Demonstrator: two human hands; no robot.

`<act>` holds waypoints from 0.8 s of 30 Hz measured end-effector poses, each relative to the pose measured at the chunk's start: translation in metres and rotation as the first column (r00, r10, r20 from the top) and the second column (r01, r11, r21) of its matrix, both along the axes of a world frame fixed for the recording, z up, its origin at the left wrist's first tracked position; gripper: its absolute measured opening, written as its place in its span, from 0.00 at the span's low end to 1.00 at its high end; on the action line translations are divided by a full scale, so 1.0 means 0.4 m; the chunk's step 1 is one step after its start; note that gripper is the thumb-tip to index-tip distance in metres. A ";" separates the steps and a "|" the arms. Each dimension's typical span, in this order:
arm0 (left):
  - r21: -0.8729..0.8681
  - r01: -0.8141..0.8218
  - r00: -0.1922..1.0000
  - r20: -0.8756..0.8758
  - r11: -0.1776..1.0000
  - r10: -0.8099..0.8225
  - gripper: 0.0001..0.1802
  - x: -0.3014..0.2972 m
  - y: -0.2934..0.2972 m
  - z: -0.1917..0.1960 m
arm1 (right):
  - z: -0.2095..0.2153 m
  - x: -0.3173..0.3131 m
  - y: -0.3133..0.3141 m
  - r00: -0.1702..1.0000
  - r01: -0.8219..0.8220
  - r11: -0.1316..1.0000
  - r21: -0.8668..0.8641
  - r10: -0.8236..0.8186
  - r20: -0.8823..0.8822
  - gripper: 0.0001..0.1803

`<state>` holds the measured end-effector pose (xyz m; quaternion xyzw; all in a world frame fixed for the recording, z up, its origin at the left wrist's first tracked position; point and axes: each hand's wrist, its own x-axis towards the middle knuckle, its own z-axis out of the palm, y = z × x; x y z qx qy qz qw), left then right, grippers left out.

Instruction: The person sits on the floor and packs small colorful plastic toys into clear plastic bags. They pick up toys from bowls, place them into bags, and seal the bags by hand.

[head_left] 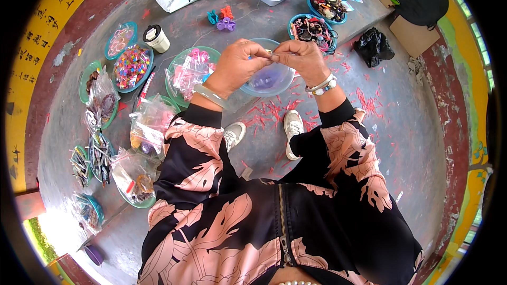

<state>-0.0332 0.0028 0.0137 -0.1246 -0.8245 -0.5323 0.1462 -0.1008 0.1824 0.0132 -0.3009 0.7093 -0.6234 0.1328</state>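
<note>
My left hand and my right hand meet fingertip to fingertip in front of me. Both pinch a tiny piece between thumb and forefinger; a speck of yellow shows there, but the piece is too small to name. Under the hands stands a clear bluish plastic basin with something purple in its bottom. Left of it, a green basin holds a plastic bag of pink pieces, close to my left wrist. A pale bangle circles my left wrist, and beaded bracelets circle the right.
Purple, orange and teal claw clips lie beyond the basins. A lidded cup stands beside a bowl of colourful small pieces. Bowls of dark hair ties are at the far right, near a black bag. Red scraps litter the floor.
</note>
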 end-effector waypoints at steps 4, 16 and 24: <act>-0.007 0.005 0.999 0.032 1.000 -0.004 0.08 -0.001 -0.002 -0.002 | -0.001 0.002 0.000 0.992 0.027 0.999 0.041 -0.021 -0.127 0.06; 0.255 0.026 0.962 0.255 0.967 -0.093 0.07 0.019 -0.044 0.048 | 0.030 -0.027 0.059 0.986 0.078 0.986 -0.147 -0.055 0.154 0.04; 0.469 -0.059 0.981 0.190 0.881 -0.035 0.07 0.012 -0.066 0.027 | 0.007 -0.067 0.093 0.950 0.155 0.900 -0.407 -0.023 0.311 0.04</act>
